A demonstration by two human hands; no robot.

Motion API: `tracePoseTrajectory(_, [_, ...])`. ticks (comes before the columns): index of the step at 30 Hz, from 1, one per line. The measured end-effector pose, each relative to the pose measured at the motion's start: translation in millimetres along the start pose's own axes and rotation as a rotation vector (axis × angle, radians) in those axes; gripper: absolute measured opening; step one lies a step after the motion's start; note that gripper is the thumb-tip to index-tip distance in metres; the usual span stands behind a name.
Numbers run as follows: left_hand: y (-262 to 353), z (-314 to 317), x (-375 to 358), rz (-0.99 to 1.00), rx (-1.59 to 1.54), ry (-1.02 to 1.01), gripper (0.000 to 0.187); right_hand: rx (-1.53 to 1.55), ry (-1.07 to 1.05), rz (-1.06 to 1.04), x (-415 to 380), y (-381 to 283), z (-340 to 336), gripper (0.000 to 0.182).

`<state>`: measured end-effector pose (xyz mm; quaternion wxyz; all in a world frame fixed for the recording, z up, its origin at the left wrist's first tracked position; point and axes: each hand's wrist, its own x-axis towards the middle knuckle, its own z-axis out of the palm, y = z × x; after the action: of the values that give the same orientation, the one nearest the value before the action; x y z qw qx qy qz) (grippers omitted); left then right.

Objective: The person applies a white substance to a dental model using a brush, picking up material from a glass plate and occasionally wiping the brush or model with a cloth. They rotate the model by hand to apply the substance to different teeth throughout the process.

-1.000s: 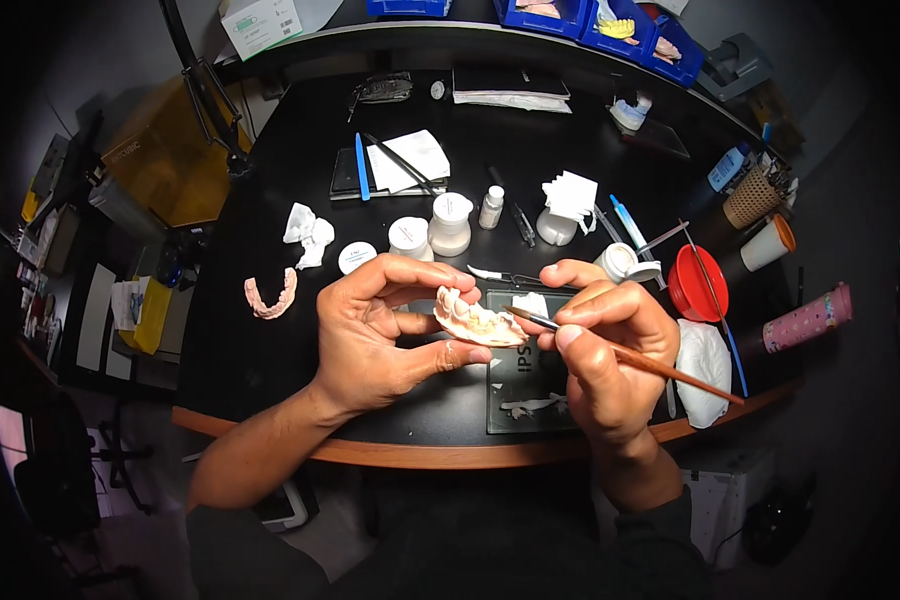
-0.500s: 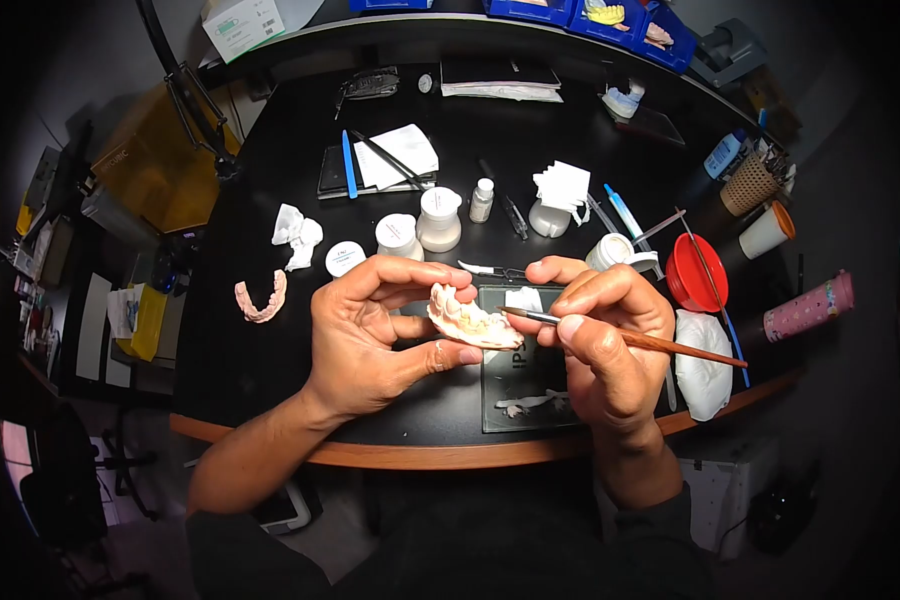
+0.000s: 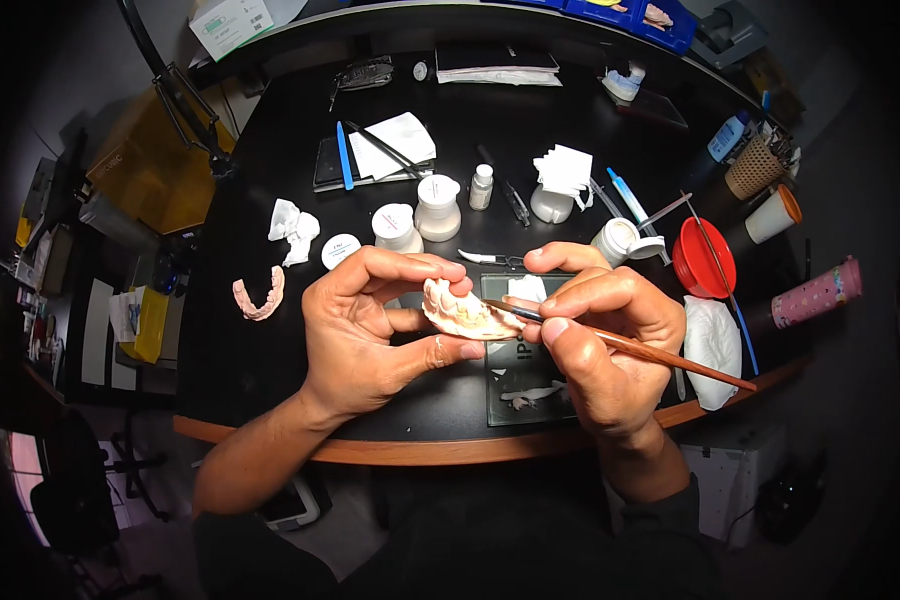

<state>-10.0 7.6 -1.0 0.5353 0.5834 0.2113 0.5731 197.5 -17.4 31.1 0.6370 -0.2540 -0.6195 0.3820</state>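
Observation:
My left hand (image 3: 370,335) pinches a cream-coloured dental model (image 3: 460,312) between thumb and fingers, its row of teeth turned upward. In my right hand (image 3: 610,345) is a fine brush with a reddish-brown wooden handle (image 3: 660,356), held like a pen. The brush tip lies at the model's upper right side; whether it touches cannot be made out. Below both hands sits a glass slab (image 3: 510,405) with dark lettering and white smears, partly hidden by my right hand. A second, horseshoe-shaped dental model (image 3: 260,295) rests on the table to the left.
White-lidded jars (image 3: 437,210) and a small bottle (image 3: 481,187) stand behind my hands. At right are a red bowl (image 3: 705,258), an open white jar (image 3: 618,240), a white cloth pad (image 3: 712,352) and a pink tumbler (image 3: 816,293). Crumpled tissue (image 3: 293,230) lies at left.
The brush tip has moved left and up along the dental model, overlapping it more. The model has tilted slightly in my left hand. The whole view has shifted a little.

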Motion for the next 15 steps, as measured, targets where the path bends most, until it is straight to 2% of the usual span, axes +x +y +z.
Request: tracePoseTrajectory(15, [-0.9, -0.6, -0.1, -0.01, 0.019, 0.0, 0.047, -0.024, -0.028, -0.03, 0.6, 1.4, -3.5, 0.01])
